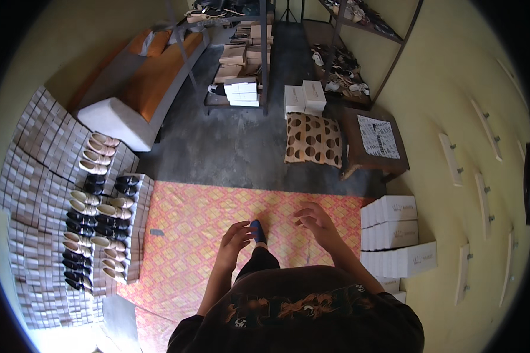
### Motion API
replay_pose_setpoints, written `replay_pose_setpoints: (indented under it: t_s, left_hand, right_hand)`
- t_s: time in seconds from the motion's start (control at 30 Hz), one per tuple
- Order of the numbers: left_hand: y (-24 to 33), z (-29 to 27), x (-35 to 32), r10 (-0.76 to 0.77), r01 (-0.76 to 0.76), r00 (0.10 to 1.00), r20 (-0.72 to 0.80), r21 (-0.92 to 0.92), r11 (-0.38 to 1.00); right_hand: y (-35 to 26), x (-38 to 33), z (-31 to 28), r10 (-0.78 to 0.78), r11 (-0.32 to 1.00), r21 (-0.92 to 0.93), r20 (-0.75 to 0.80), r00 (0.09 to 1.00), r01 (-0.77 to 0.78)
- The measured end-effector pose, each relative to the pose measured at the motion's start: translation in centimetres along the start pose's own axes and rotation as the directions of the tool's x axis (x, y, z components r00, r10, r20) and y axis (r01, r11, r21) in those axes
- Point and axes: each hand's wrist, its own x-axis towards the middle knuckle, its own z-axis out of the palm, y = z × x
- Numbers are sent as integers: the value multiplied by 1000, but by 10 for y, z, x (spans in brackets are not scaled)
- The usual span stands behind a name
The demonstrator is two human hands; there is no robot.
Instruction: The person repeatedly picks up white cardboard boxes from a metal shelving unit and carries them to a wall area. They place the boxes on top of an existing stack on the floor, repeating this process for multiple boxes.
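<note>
Just below the middle of the frame, the left hand (pixel 237 238) and right hand (pixel 317 225) are empty, fingers loosely bent, the left one nearest a blue shoe (pixel 259 232) worn on a foot. Under them spreads a patterned mat (pixel 185 235). At left, beige and black shoes (pixel 113 211) stand beside stacked boxes (pixel 35 194); white boxes (pixel 403 233) sit lower right; a spotted cushion (pixel 313 140) upper right; a couch (pixel 119 117) upper left.

Shoe shop: rows of shoes (pixel 112 222), stacked boxes (pixel 401 233)
</note>
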Motion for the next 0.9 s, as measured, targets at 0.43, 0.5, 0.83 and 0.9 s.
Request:
replay_pose_setpoints:
  t_s: [0.43,0.5,0.83,0.9]
  left_hand:
    - [142,1,333,-87,28,956,280,209,978]
    - [154,13,377,-92,28,953,289,218,976]
    - [194,125,587,-227,166,948,221,266,950]
    - [206,146,625,-178,92,943,280,296,951]
  right_hand:
    - [-27,244,-87,37,995,105,-359,933,1]
    - [-23,266,-108,48,989,147,-411,910,14]
    - [-32,426,-282,113,984,177,-550,827,-17]
    - [-35,465,-324,22,994,101,-526,850,37]
